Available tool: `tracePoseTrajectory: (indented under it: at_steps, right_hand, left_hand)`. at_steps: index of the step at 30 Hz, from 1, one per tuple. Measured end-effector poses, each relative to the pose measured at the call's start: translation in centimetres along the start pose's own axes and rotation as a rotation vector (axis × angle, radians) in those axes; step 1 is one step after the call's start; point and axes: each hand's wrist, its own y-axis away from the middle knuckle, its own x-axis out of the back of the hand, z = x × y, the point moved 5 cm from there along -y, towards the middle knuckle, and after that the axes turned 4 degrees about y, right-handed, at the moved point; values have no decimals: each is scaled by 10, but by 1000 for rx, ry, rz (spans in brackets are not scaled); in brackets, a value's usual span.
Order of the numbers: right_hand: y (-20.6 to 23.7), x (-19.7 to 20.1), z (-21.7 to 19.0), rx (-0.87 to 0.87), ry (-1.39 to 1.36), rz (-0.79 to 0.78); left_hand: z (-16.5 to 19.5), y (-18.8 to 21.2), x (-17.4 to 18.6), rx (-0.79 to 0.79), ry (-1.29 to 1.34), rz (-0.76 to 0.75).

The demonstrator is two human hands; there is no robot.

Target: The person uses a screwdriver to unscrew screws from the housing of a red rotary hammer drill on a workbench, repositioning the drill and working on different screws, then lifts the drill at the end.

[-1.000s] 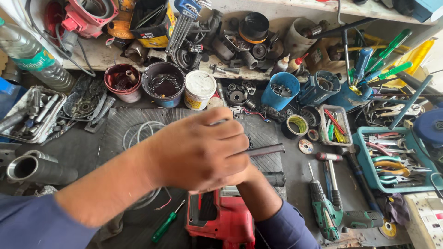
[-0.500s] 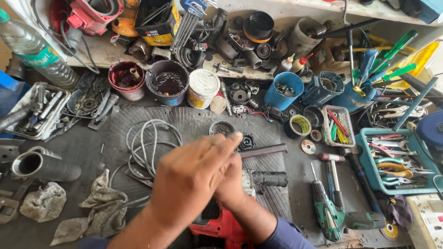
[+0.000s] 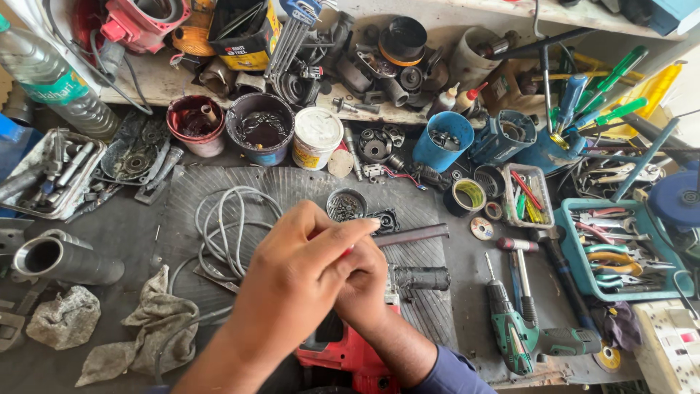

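A: Your left hand (image 3: 292, 281) lies over your right hand (image 3: 364, 281), both bunched above the red power tool (image 3: 343, 350) at the near edge of the tabletop (image 3: 131, 233). Left fingers are curled shut around something with a red handle, mostly hidden. Can't tell what it is.

B: And the right hand?

A: Closed too, tucked under the left. Whether it grips the tool body or the same handle, you can't tell from here. The tool's black side handle (image 3: 423, 277) sticks out to the right.

B: Risks?

A: Judging by the stacked grip, a slip could drive the tip into your right hand, because the left blocks your view of the contact point. The small tin of screws (image 3: 346, 206) sits just beyond your knuckles; a jerk forward could tip it. The grey cable coil (image 3: 230, 230) lies just left of your wrist and could snag.
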Motion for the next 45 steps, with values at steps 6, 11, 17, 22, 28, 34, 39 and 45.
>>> tracePoseTrajectory:
  at_steps: [6, 11, 17, 22, 28, 34, 39, 45]
  right_hand:
    - [-19, 3, -29, -23, 102, -13]
    - [-30, 2, -19, -325, -231, -422]
    - [-27, 7, 1, -384, -166, -123]
    - [-32, 9, -19, -98, 139, -239]
    - [-36, 4, -27, -152, -170, -370]
    - [-29, -4, -9, -206, -18, -263]
    - [-21, 1, -1, -280, -26, -321]
    - [-15, 0, -1, -177, 8, -285]
  left_hand:
    - [13, -14, 2, -111, -92, 49]
    - [1, -20, 25, -14, 382, -159]
    - [-3, -18, 19, -19, -141, 139]
    - [12, -23, 31, -194, 26, 82]
    - [-3, -28, 32, 102, 108, 33]
    - [-38, -11, 16, 176, -11, -17]
    - [-106, 26, 3, 425, 520, 58]
    - [-141, 87, -53, 368, 32, -101]
